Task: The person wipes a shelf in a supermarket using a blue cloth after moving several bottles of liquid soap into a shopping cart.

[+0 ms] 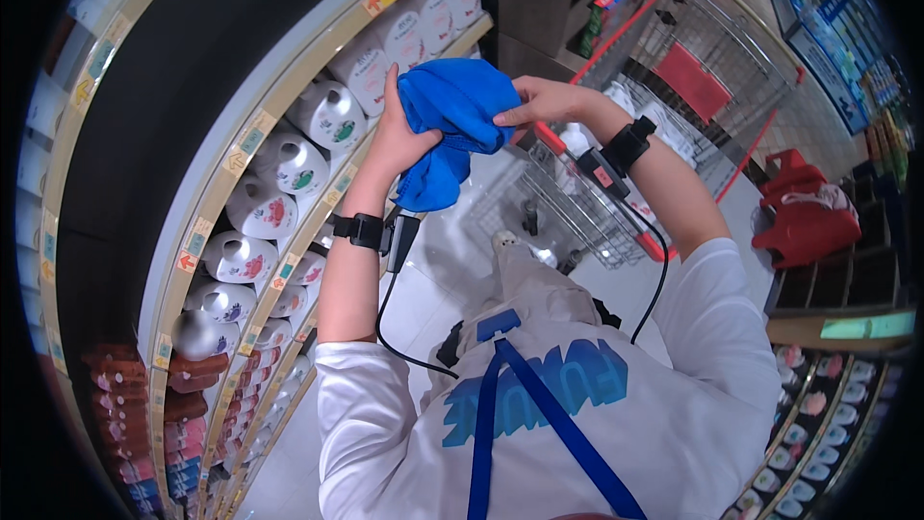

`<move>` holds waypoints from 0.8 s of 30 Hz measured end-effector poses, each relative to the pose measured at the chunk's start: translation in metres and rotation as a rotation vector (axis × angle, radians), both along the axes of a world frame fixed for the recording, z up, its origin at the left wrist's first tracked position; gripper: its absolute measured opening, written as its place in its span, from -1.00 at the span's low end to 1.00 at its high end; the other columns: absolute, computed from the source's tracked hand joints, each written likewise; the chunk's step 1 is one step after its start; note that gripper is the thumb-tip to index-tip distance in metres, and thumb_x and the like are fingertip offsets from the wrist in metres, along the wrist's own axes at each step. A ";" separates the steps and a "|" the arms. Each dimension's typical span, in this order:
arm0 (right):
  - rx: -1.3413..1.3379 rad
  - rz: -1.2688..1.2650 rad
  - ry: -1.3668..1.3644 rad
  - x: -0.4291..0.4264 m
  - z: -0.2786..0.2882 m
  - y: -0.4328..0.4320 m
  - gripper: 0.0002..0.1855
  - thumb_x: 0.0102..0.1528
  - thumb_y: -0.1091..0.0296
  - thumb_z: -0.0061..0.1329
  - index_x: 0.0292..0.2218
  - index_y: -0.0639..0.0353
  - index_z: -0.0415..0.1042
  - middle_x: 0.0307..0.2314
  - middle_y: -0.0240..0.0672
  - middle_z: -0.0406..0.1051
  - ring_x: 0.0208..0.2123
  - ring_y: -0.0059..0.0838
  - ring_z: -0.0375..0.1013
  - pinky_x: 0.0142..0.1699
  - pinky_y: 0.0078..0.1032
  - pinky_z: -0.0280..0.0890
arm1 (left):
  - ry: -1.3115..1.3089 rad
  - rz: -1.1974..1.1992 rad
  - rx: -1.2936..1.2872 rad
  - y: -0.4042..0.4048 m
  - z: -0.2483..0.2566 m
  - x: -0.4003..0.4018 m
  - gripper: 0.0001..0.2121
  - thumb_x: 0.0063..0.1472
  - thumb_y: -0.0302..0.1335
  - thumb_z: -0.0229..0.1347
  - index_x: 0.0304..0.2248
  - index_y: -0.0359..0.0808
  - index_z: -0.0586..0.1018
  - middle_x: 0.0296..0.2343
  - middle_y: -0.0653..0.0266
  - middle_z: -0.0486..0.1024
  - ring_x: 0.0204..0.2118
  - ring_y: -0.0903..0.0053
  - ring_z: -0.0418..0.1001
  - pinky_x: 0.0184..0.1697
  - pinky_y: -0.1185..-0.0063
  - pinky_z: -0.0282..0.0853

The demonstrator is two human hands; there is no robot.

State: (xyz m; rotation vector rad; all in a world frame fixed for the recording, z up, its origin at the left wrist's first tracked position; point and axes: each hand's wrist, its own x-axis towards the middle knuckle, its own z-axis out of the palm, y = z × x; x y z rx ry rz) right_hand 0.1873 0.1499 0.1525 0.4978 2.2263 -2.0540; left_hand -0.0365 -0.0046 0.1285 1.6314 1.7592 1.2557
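A blue cloth (458, 105) hangs bunched between my two hands, in front of the shelf of bottles. My left hand (404, 133) grips its left side, thumb across the front. At the cloth's right edge, my right hand (538, 102) pinches it between thumb and fingers. A loose fold (433, 177) drops below my left hand. Just left of that hand stand white handled bottles (332, 119) with printed flowers. White packs (404, 36) line the shelf behind the cloth.
A wire shopping cart (592, 213) with red corners stands at my right, holding white bottles (574, 141). Price-tag rails (249, 144) edge the shelves at left. Red plastic stools (805, 213) are farther right. Pale floor tiles (433, 260) lie below.
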 end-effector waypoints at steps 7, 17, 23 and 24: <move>0.259 -0.189 -0.140 0.110 0.004 0.005 -0.70 0.07 0.41 0.05 -0.14 0.26 0.41 -0.26 -0.32 0.44 -0.24 -0.48 0.44 -0.15 -0.54 0.37 | 0.066 -0.220 -0.059 0.020 -0.019 0.057 -0.22 -0.12 -0.62 0.17 0.16 -0.29 0.17 0.00 0.05 0.34 0.07 0.29 0.32 0.14 0.47 0.18; 1.311 -0.032 -0.752 0.240 -0.086 0.017 -0.47 -0.19 0.55 0.05 -0.10 0.04 0.45 -0.11 -0.24 0.26 0.00 -0.16 0.26 -0.05 -0.31 0.38 | 0.296 -0.787 -0.266 0.047 -0.092 0.162 -0.24 -0.17 -0.29 0.32 0.09 -0.24 0.33 -0.19 0.01 0.47 -0.10 0.16 0.40 -0.03 0.40 0.32; 0.600 -0.025 -0.612 0.242 -0.116 0.013 -0.45 -0.10 0.35 0.13 -0.02 0.08 0.35 -0.18 -0.19 0.38 -0.15 -0.23 0.40 -0.09 -0.40 0.32 | 0.313 -0.711 -0.100 0.083 -0.095 0.197 -0.62 -0.01 -0.37 0.19 -0.14 -0.22 0.54 -0.26 0.15 0.49 -0.20 0.25 0.44 -0.07 0.43 0.34; 0.421 -0.052 -0.495 0.242 -0.126 0.016 -0.49 -0.07 0.28 0.13 -0.05 0.11 0.37 -0.22 -0.21 0.43 -0.20 -0.28 0.43 -0.11 -0.42 0.31 | 0.294 -0.718 -0.042 0.089 -0.091 0.203 -0.72 0.06 -0.40 0.14 -0.19 -0.24 0.57 -0.29 0.18 0.48 -0.16 0.26 0.41 -0.07 0.46 0.33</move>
